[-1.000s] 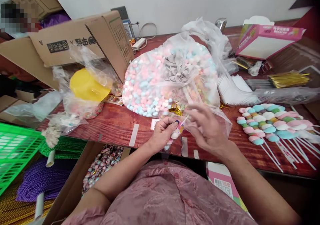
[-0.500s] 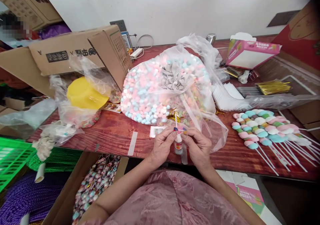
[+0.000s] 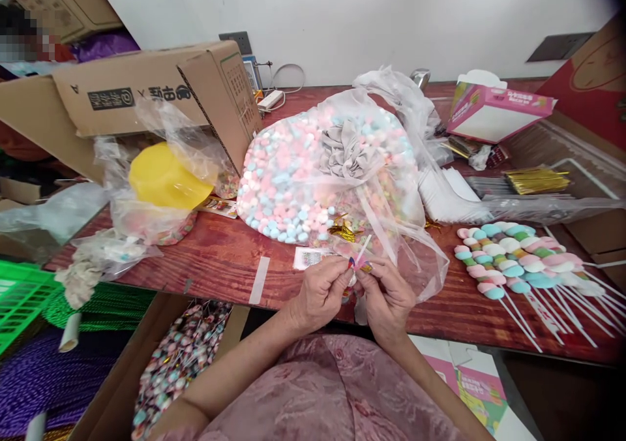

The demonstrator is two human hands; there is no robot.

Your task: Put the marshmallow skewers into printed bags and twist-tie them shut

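A red-brown wooden table (image 3: 220,258) carries everything, and the biggest thing on it is a clear bag of pink, blue and white marshmallow pieces (image 3: 293,180), bulging and knotted at the top. To its left lies a cardboard box (image 3: 147,95) on its side, with a yellow bowl (image 3: 163,180) wrapped in loose plastic in front of it. At the right a row of finished marshmallow skewers (image 3: 513,258) lies side by side, sticks pointing toward the table edge (a fair pile, so a good share of the work looks done). Behind them sit a pink carton (image 3: 493,108) and a bundle of gold twist ties (image 3: 535,180). Below the table edge, an open box holds wrapped sweets (image 3: 186,356).

Smallest of all is the piece in hand: a skewer (image 3: 360,253) with its white stick poking up, held just above the near table edge. The left hand (image 3: 320,291) and right hand (image 3: 386,297) are both closed around it, fingertips pinching its wrapper. This one seems unfinished, and the full bag suggests many more remain.
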